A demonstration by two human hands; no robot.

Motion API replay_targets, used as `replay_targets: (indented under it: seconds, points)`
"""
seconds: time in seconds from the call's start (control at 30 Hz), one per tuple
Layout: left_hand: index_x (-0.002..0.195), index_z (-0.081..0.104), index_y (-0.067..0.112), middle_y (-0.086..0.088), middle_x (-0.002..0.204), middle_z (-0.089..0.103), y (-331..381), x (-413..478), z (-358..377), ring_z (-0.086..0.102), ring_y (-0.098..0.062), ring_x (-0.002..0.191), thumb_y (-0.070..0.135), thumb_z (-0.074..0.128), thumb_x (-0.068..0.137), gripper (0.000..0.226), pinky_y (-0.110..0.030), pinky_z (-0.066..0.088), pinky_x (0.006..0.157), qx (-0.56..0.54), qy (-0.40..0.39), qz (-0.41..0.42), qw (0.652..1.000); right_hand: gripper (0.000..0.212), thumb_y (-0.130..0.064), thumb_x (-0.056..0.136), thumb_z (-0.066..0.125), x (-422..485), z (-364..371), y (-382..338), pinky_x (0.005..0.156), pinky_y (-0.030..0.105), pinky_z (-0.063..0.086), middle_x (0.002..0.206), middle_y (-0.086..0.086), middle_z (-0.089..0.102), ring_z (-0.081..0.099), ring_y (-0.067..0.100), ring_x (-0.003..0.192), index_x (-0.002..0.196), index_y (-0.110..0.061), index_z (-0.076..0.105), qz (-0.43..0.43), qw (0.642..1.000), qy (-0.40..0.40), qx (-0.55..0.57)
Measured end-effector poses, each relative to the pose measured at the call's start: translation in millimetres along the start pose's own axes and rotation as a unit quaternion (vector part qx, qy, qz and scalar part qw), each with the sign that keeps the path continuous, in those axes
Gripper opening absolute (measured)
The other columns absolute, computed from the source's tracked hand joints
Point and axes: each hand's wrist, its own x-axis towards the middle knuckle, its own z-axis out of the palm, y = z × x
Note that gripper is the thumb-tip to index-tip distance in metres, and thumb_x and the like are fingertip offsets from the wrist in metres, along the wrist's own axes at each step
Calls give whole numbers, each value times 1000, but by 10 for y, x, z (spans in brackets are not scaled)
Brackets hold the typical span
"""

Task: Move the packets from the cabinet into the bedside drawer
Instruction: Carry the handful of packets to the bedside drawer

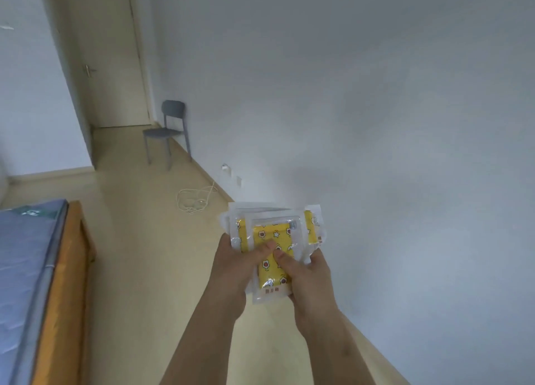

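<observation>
The packets (pixel 272 257) sat in a loose, fanned stack in front of me, held in the air above the floor (pixel 139 239) near the wall. Each was a clear pouch with a yellow patterned pack sealed inside. My left hand (pixel 237 266) gripped the stack's left edge and my right hand (pixel 307 277) its right edge, fingers curled behind and both thumbs pressed on the top packet. I judged this two-handed clamp was meant to keep the slippery pouches from sliding apart while carried. Neither the cabinet nor the bedside drawer was in view, so I could not tell what either held. A bed (pixel 66 268) with a wooden frame lay to my left, a coiled white cable (pixel 194 199) on the floor ahead, and a grey chair (pixel 168 132) and a closed door (pixel 107 60) beyond.
</observation>
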Motion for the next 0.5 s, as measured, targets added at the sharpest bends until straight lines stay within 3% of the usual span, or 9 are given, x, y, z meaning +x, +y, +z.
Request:
replay_targets:
  seconds: [0.17,0.3,0.37,0.5]
  points:
    - [111,63,6,-18,104,71,303,929,-462,69,-35,92,-2,64,82,30,-49,57,74,-21,50,22,998,16,-12,91,58,987,634,72,83,51,55,98,11,73,70,31,89,106,-12,62,63,995,-18,77]
    - [112,62,10,-13,104,72,468,1566,-778,70,-32,94,1,63,84,29,-50,57,77,-16,83,24,996,24,-15,95,51,1696,994,137,77,48,56,101,15,70,69,31,85,117,-5,55,112,983,-26,142]
    - [111,63,11,-13,104,72,514,1889,-917,70,-30,92,2,62,85,28,-47,58,74,-23,105,26,994,23,-11,94,51,2046,1179,205,73,45,57,98,12,71,70,28,81,117,-10,54,119,981,-44,146]
    - [116,62,8,-13,104,72,560,2632,-1139,70,-30,92,6,61,86,30,-47,58,74,-39,171,33,984,20,-8,96,48,2791,1530,352,79,47,56,97,10,71,69,27,83,113,-13,56,149,978,-89,112]
